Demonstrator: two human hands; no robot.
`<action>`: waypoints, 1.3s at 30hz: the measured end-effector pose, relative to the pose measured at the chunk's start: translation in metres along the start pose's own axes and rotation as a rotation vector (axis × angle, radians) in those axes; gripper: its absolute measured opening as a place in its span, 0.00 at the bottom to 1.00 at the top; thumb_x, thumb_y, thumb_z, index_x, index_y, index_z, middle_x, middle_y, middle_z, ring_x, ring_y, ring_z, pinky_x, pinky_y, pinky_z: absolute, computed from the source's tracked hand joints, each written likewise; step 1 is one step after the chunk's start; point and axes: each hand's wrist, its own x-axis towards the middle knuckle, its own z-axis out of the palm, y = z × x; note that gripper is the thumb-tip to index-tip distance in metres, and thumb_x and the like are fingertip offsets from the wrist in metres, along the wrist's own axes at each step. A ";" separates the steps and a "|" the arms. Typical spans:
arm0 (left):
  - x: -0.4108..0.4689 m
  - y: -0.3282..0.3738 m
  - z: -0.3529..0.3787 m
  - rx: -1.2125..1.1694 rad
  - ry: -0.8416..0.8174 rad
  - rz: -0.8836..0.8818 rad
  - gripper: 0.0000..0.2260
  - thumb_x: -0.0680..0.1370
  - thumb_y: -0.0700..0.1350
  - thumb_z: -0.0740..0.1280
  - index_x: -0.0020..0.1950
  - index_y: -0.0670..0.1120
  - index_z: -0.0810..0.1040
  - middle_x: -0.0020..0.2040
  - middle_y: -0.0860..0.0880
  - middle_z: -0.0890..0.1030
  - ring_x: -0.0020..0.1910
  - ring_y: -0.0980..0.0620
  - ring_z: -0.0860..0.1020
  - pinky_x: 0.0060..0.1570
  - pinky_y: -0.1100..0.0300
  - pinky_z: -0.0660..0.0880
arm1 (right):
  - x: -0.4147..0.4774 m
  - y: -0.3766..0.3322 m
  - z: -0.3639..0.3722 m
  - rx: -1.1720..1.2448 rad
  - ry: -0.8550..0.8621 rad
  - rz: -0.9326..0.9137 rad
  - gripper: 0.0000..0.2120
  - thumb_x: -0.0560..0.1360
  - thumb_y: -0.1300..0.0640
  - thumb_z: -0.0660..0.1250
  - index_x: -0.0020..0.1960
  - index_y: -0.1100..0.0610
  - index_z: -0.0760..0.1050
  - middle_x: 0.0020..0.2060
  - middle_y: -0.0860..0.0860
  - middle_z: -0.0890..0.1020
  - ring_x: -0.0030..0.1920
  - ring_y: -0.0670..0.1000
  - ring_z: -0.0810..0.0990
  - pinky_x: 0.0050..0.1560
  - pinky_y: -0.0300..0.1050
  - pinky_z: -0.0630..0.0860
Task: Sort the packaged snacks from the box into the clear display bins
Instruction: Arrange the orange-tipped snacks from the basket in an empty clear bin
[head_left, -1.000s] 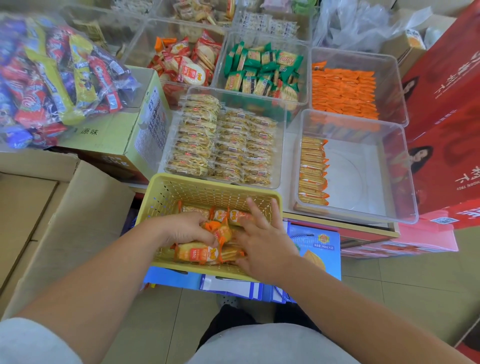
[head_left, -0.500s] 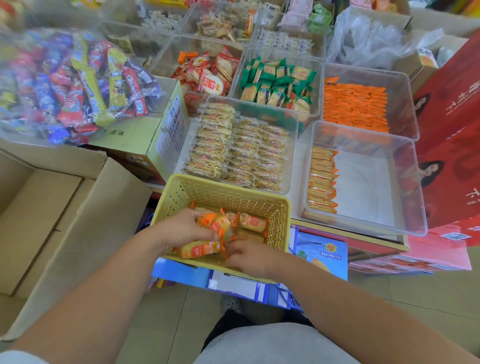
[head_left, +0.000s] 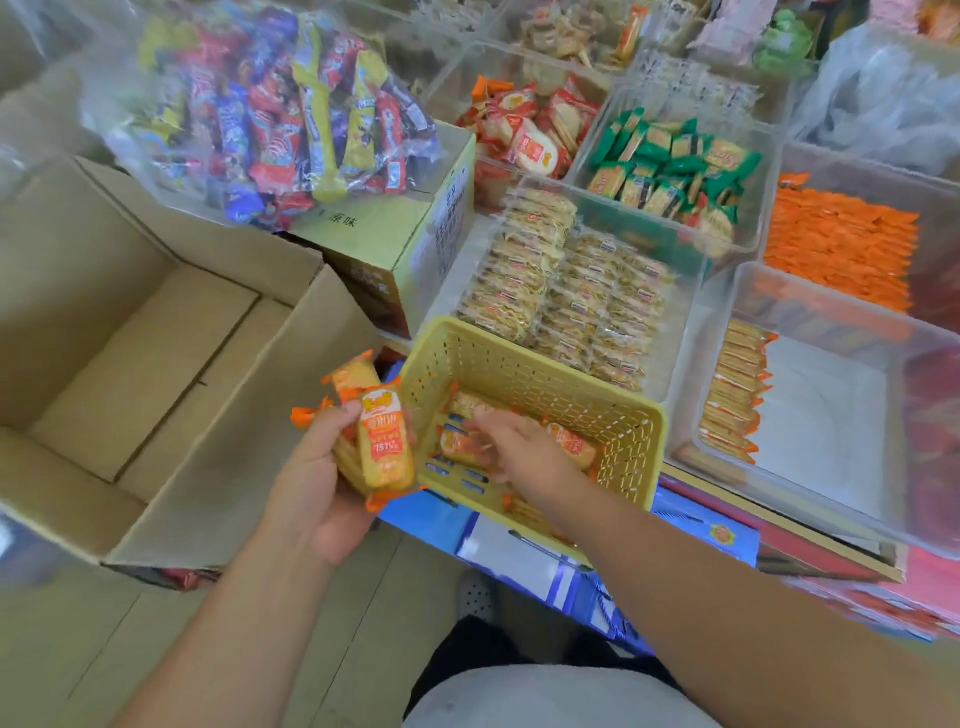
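Observation:
My left hand (head_left: 317, 483) grips a small stack of orange-and-yellow snack packets (head_left: 382, 441) just left of the yellow perforated basket (head_left: 530, 358). My right hand (head_left: 511, 452) reaches down into the basket and its fingers close on another orange packet (head_left: 454, 444); one more packet (head_left: 574, 444) lies beside it on the basket floor. To the right stands a clear display bin (head_left: 831, 426) with a single row of the same orange packets (head_left: 735, 395) along its left wall.
An open cardboard box (head_left: 156, 338) sits on the floor at left. A clear bag of mixed candy (head_left: 280, 114) lies on a green carton (head_left: 395, 234). Behind the basket are clear bins of beige biscuits (head_left: 566, 291), green packets (head_left: 670, 171), red packets (head_left: 530, 135) and orange packets (head_left: 836, 239).
My left hand has lifted its packets out of the basket and moved left of it. My right hand stays inside the basket, picking at a packet. The view has swung left.

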 end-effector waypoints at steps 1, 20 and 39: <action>-0.001 -0.002 0.000 0.006 0.018 0.019 0.14 0.81 0.48 0.64 0.62 0.44 0.82 0.50 0.42 0.87 0.43 0.47 0.85 0.42 0.53 0.81 | -0.004 -0.013 0.007 0.105 -0.023 -0.043 0.19 0.81 0.39 0.60 0.56 0.51 0.81 0.44 0.46 0.83 0.41 0.42 0.80 0.44 0.43 0.79; 0.000 -0.013 0.000 0.212 -0.164 0.076 0.13 0.70 0.46 0.74 0.54 0.48 0.88 0.55 0.38 0.86 0.51 0.42 0.86 0.49 0.45 0.84 | -0.017 -0.035 0.002 -0.053 0.208 -0.223 0.09 0.74 0.48 0.73 0.51 0.47 0.76 0.45 0.50 0.83 0.45 0.55 0.82 0.47 0.59 0.81; 0.010 -0.008 0.031 0.286 -0.136 0.182 0.24 0.63 0.55 0.80 0.58 0.54 0.81 0.51 0.45 0.86 0.48 0.43 0.84 0.40 0.49 0.79 | -0.020 -0.049 0.020 -0.045 0.157 -0.399 0.14 0.76 0.52 0.73 0.58 0.49 0.73 0.54 0.49 0.78 0.51 0.45 0.79 0.44 0.43 0.82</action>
